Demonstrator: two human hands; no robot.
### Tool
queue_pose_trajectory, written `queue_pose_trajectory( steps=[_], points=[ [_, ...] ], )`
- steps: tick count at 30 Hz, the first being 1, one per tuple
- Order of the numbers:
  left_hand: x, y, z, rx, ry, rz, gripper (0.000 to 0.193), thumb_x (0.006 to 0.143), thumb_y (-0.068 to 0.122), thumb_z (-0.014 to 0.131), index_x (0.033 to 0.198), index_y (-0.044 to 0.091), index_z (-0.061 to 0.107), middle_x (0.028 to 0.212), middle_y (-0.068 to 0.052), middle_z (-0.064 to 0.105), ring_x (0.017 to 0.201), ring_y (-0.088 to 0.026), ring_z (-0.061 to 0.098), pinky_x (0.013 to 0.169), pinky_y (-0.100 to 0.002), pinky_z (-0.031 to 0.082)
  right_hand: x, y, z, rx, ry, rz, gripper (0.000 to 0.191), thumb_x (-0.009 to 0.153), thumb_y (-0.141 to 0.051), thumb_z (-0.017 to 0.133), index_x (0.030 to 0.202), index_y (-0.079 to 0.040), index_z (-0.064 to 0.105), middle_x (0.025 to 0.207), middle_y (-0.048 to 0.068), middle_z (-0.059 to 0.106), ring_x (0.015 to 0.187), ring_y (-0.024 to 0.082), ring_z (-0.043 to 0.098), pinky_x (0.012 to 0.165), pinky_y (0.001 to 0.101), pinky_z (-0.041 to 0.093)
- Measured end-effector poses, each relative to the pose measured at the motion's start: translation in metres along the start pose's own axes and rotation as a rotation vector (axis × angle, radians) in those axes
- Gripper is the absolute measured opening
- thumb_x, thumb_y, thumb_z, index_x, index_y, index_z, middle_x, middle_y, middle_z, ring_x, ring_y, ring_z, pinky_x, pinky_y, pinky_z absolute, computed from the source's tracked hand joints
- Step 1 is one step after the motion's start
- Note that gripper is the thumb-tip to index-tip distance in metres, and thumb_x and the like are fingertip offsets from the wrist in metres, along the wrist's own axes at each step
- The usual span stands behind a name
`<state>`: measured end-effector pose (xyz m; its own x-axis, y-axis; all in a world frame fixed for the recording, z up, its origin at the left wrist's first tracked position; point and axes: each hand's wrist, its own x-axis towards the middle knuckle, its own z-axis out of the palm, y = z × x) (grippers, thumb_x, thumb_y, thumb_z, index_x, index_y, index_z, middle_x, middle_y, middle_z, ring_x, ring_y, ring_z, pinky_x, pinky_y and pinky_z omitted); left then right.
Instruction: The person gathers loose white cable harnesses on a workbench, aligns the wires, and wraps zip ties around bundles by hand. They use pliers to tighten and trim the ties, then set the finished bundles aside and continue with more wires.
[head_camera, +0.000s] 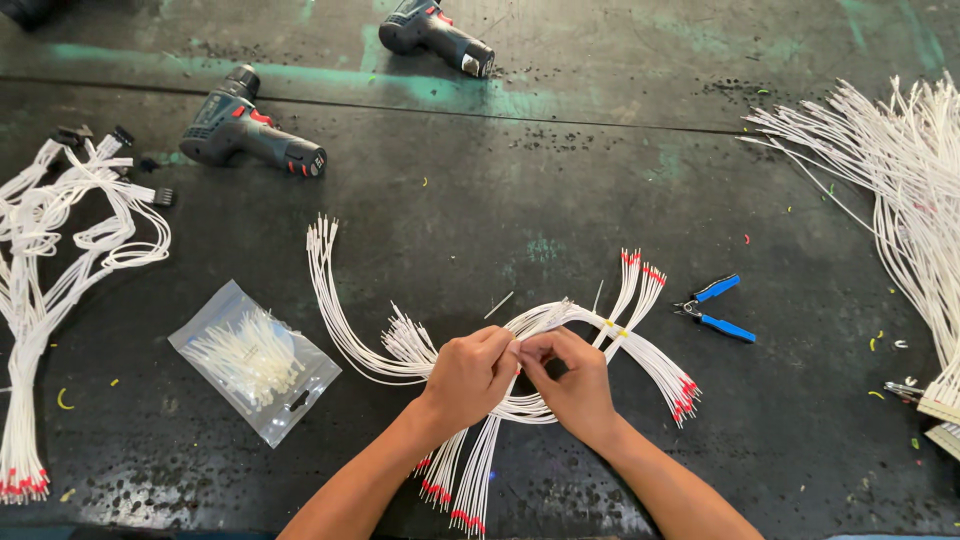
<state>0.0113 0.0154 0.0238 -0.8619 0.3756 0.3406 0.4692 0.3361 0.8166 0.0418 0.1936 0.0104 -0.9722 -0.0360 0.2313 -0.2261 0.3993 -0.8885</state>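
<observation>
Both hands' (470, 375) (575, 385) grips pinch white wire bundle (540, 320) over scuffed black table (480, 220).

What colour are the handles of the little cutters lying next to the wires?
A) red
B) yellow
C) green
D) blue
D: the small cutters lie on the dark table just right of the white wire bundle that the left hand and the right hand are pinching, and both handles are bright blue.
</observation>
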Motion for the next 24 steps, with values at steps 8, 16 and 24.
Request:
queue_pose_trajectory(
  steps=[8, 16, 24],
  points=[
    [0.010, -0.008, -0.011, -0.147, -0.042, -0.023, 0.024, 0.097, 0.008, 0.059, 0.077, -0.005, 0.054, 0.066, -0.015, 0.057, 0.055, -0.029, 0.057, 0.054, -0.040, 0.045, 0.014, 0.031, -0.022, 0.382, -0.315, 0.224, 0.009, 0.097, -0.007, 0.065, 0.099, 0.001, 0.070, 0.087, 0.003, 0.069, 0.078, 0.010, 0.065, 0.071, 0.0267, 0.054],
    [0.003, -0.021, -0.016, -0.320, -0.042, -0.124, 0.027, 0.099, 0.009, 0.054, 0.075, -0.003, 0.060, 0.061, -0.010, 0.053, 0.052, -0.015, 0.048, 0.051, -0.034, 0.040, 0.032, 0.058, -0.041, 0.729, -0.686, 0.370, 0.018, 0.105, -0.012, 0.061, 0.092, 0.001, 0.064, 0.084, 0.005, 0.067, 0.072, 0.013, 0.066, 0.069, 0.0286, 0.054],
    [0.002, -0.031, -0.020, -0.337, 0.020, -0.160, 0.029, 0.104, 0.011, 0.053, 0.080, -0.002, 0.063, 0.062, -0.009, 0.051, 0.054, -0.014, 0.047, 0.053, -0.033, 0.040, 0.033, 0.037, -0.018, 0.312, 0.022, 0.152, 0.007, 0.099, -0.009, 0.064, 0.103, -0.003, 0.062, 0.090, 0.003, 0.067, 0.073, 0.010, 0.063, 0.068, 0.0261, 0.055]
  ],
)
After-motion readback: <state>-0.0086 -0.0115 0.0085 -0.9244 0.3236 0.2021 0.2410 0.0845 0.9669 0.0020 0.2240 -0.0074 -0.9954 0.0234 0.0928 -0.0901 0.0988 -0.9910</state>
